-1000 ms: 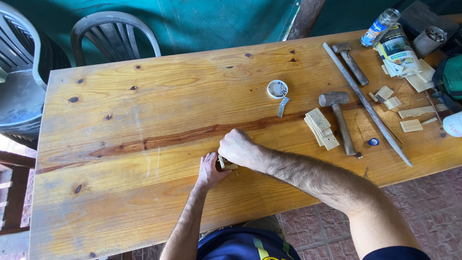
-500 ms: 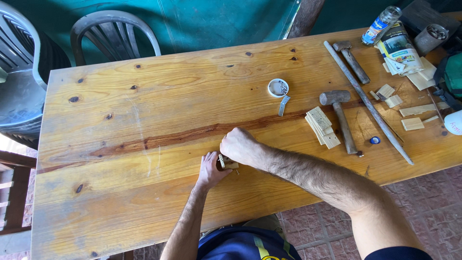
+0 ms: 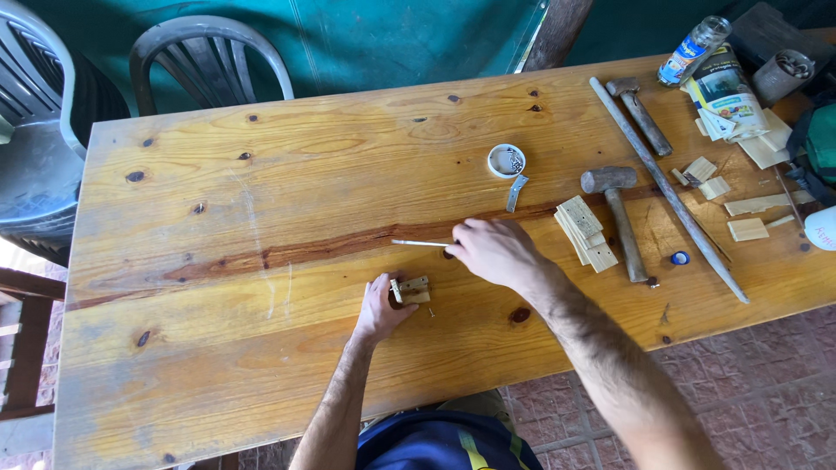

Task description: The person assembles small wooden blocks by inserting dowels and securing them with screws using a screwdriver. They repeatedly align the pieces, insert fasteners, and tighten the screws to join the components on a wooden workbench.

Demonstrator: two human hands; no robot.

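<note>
Head view, left to right: the left hand (image 3: 380, 306) still presses the small wooden piece (image 3: 413, 290) flat on the table (image 3: 218, 261); the right hand (image 3: 495, 251), earlier bunched against it, has lifted away, now pinching a thin stick (image 3: 420, 243), so the piece lies uncovered.

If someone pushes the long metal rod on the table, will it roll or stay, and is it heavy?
The long metal rod looks round and thin, so it would probably roll sideways. Being long and apparently solid metal, it likely feels stiff and fairly heavy. A nearby hammer might stop it.
</note>
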